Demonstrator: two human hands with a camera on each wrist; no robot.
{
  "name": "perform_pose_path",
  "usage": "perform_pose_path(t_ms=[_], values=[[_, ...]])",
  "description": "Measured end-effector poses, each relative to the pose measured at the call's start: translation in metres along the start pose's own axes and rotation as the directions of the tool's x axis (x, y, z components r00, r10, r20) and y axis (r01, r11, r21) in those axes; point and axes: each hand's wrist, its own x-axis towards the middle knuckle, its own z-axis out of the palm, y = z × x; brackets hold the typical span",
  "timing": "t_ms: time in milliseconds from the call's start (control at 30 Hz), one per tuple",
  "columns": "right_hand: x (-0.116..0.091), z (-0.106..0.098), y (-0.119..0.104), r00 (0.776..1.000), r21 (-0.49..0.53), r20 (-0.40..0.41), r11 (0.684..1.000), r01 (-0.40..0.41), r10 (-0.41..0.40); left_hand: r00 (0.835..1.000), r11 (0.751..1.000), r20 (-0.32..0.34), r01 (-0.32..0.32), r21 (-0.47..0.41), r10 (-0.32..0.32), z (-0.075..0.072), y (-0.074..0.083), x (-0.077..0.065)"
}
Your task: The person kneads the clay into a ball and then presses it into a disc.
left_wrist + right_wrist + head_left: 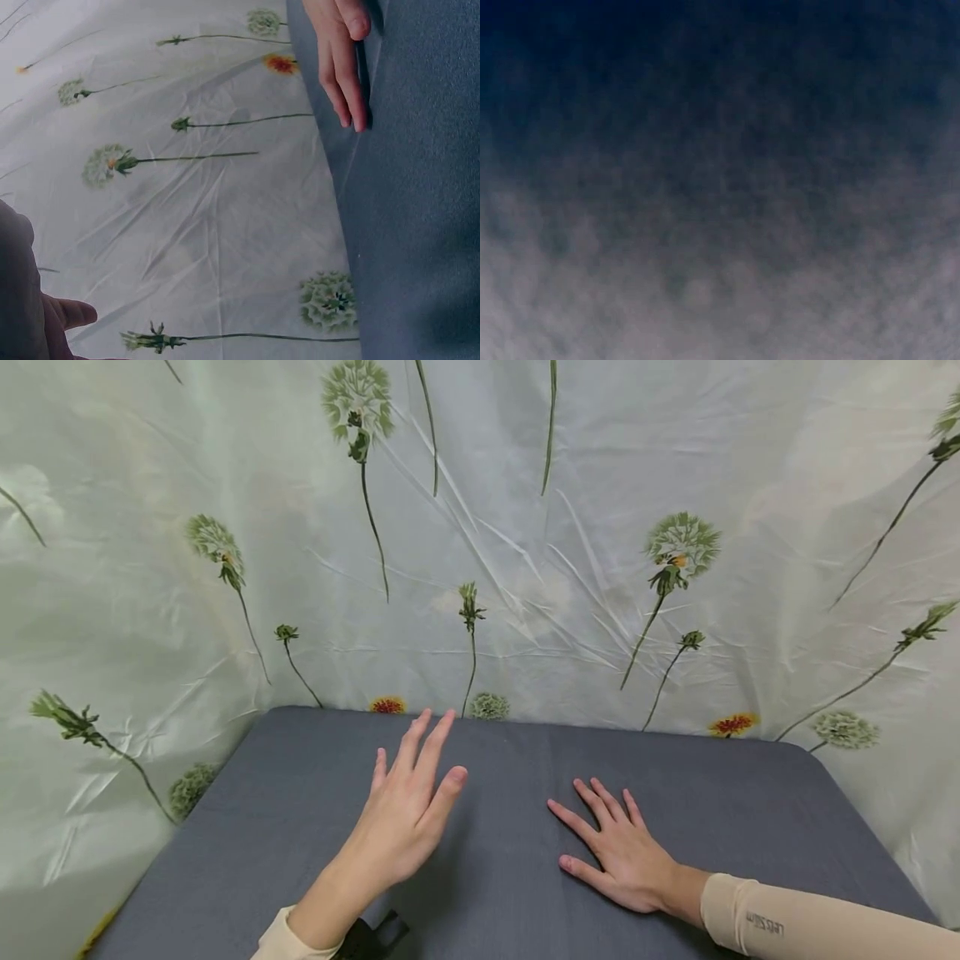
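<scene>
My left hand (405, 814) is raised over the grey cloth-covered table (510, 877), its fingers extended and the thumb apart, with nothing in it. Palm down on the table to the right, my right hand (622, 856) rests with its fingers spread. In the left wrist view the right hand (341, 56) appears at the top, fingers pointing down the picture, while part of the left hand (71, 313) shows at the lower left. The right wrist view is a dark blur of the grey surface (720, 225).
A pale curtain (525, 543) printed with dandelions hangs behind the table and round both sides, creased in the middle. A black device (375, 937) sits under my left wrist. Beige sleeves (817, 918) cover both forearms.
</scene>
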Motion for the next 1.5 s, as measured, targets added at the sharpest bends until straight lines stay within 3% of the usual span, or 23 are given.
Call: perform_pose_path(t_ms=[133,267,433,533,633,767,867,933,1067,1133,1267,1500], values=[[-0.006,-0.002,-0.002,1.0,-0.042,-0.011,0.999,0.001,-0.001,1.0,1.0,-0.021,-0.011,-0.008,0.011,-0.006,0.003,-0.01],[-0.011,0.002,-0.004,0.999,-0.036,0.031,0.999,-0.008,0.01,1.0,1.0,-0.019,0.005,-0.019,-0.005,-0.01,0.002,-0.029],[-0.006,0.002,-0.001,0.999,0.048,0.052,0.999,-0.016,0.013,0.999,0.999,-0.033,0.001,-0.043,-0.002,-0.019,-0.001,-0.044],[0.001,-0.001,0.006,0.998,0.17,0.053,0.985,-0.043,0.035,1.0,0.998,-0.028,-0.008,-0.067,0.006,-0.024,-0.003,-0.052],[0.007,-0.011,0.009,0.995,0.402,0.092,0.912,-0.083,0.05,1.0,0.996,-0.011,-0.001,-0.088,0.0,-0.028,-0.004,-0.059],[0.009,-0.033,0.006,0.971,0.605,0.203,0.763,-0.227,0.127,1.0,0.993,-0.007,-0.002,-0.122,0.001,-0.036,-0.006,-0.066],[0.003,-0.038,0.002,0.951,0.608,0.234,0.733,-0.306,0.204,1.0,0.991,-0.011,-0.011,-0.135,0.009,-0.041,-0.005,-0.072],[-0.003,-0.033,-0.001,0.953,0.566,0.193,0.767,-0.303,0.234,1.0,0.991,-0.007,-0.015,-0.132,0.014,-0.044,-0.004,-0.076],[-0.008,-0.012,-0.002,0.972,0.373,0.063,0.898,-0.232,0.225,1.0,0.992,-0.003,-0.011,-0.128,0.01,-0.046,-0.005,-0.08],[-0.007,-0.004,-0.001,0.978,0.261,0.021,0.944,-0.203,0.205,1.0,0.991,-0.005,-0.006,-0.137,0.006,-0.046,-0.007,-0.079],[-0.009,0.001,-0.005,0.986,0.15,-0.031,0.976,-0.155,0.162,1.0,0.988,-0.004,-0.001,-0.153,0.001,-0.045,-0.01,-0.075],[-0.011,0.003,-0.014,0.991,0.08,-0.073,0.991,-0.105,0.111,1.0,0.99,-0.021,-0.014,-0.143,0.011,-0.047,-0.014,-0.06]])
